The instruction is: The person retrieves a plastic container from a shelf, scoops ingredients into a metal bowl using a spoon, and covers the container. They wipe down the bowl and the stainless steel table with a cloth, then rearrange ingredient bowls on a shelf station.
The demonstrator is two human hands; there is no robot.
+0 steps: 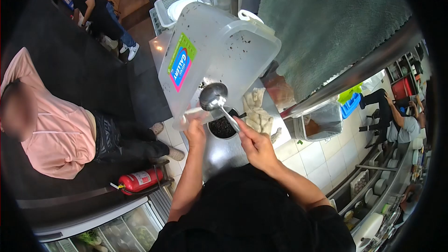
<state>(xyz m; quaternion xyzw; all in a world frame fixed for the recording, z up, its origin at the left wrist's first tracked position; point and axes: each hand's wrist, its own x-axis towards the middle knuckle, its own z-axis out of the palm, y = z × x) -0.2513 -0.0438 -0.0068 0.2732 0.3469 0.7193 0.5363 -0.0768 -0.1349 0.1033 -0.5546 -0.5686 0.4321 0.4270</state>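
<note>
A large translucent plastic bin [210, 42] with a colourful label is tilted over the steel counter [217, 156], dark flecks clinging to its walls. My left hand [195, 133] grips the bin's lower edge. In my right hand [256, 144] is the handle of a metal ladle [213, 96], whose bowl is at the bin's lower opening. Below the ladle stands a round metal container [223, 128] holding dark, crumbly material. A pale cloth glove [255, 114] lies just right of that container.
A lined waste bin [321, 123] stands at the right, near a hanging grey-green cloth [326, 23]. White baskets [184, 2] sit behind the bin. A person in pink [60, 130] is at left, above a red fire extinguisher [140, 180]. Other people are farther off.
</note>
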